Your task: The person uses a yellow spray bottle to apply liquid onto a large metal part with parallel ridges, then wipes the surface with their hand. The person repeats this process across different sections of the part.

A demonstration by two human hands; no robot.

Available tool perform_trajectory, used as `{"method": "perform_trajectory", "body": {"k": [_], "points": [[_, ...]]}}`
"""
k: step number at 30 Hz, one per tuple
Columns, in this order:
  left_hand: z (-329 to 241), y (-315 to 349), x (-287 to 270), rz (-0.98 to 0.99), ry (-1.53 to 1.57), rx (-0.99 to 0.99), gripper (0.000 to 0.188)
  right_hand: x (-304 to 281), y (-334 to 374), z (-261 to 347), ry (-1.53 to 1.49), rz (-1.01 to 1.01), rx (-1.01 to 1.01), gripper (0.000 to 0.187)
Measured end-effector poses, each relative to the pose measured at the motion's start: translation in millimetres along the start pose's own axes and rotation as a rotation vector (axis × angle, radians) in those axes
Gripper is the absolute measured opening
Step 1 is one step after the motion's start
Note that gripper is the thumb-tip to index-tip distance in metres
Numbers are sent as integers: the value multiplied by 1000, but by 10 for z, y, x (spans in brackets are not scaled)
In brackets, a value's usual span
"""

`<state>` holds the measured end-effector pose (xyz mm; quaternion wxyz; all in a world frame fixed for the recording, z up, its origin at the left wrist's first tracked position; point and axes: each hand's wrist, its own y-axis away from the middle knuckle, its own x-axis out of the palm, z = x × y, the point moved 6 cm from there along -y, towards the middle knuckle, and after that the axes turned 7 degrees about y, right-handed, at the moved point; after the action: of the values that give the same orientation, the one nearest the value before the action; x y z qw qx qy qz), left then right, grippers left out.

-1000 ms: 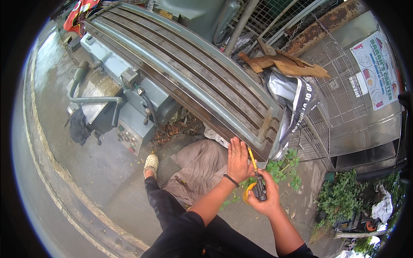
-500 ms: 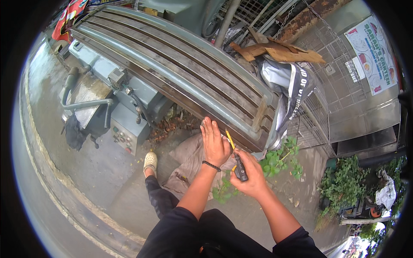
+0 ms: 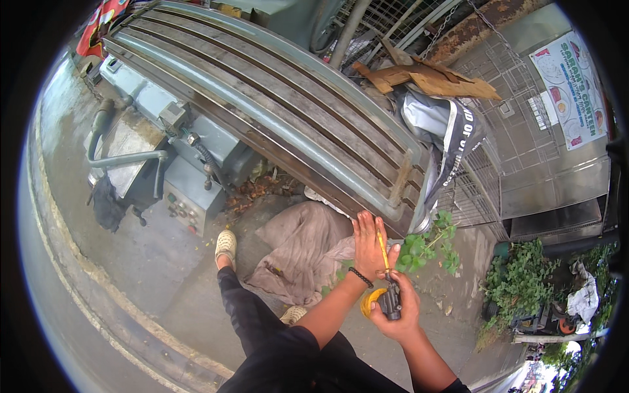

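Observation:
My right hand (image 3: 401,309) is closed around a black-and-yellow tape measure (image 3: 392,300). A short length of its yellow blade (image 3: 382,247) sticks out and points up past my left hand. Fingers stretched out and close together, my left hand (image 3: 369,252) lies with its fingertips at the near edge of a long slotted metal machine table (image 3: 278,108), close to the right-hand corner. The blade runs alongside its fingers; whether they touch the blade is unclear. A dark beaded bracelet sits on my left wrist.
A crumpled brown cloth (image 3: 304,236) lies on the ground left of my hands. Leafy plants (image 3: 419,249) grow by the table's corner. Torn cardboard (image 3: 445,78) and a grey-black sheet (image 3: 452,134) lie beyond it. Left stands a grey control box (image 3: 187,203) with knobs.
Both hands have moved right and slightly nearer along the table's edge, with the tape measure still in my right hand. The tape measure has turned, showing more of its yellow side.

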<state>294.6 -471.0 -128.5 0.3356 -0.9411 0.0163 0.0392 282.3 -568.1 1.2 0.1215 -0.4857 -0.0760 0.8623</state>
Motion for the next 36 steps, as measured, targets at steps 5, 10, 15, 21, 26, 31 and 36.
{"method": "perform_trajectory", "body": {"k": [5,10,15,21,26,31,36], "points": [[147,-7,7,-26,-47,51,90,-196,106,3,-19,23,-55,69],[615,-467,-400,-142,-184,-14,97,-144,336,-181,-113,13,-60,69],[591,-242,-317,0,-277,170,102,32,615,-480,-260,-9,4,69],[272,412,-182,612,-413,404,96,-200,1102,-609,-279,-48,51,70],[-37,327,-710,1058,-486,403,70,-305,1532,-755,-498,-74,368,68],[-367,-68,-1029,1535,-514,686,60,-200,1403,-624,-768,-165,543,69],[-245,-791,-1010,1869,-597,729,52,62,811,-304,-905,-407,409,71]]}}
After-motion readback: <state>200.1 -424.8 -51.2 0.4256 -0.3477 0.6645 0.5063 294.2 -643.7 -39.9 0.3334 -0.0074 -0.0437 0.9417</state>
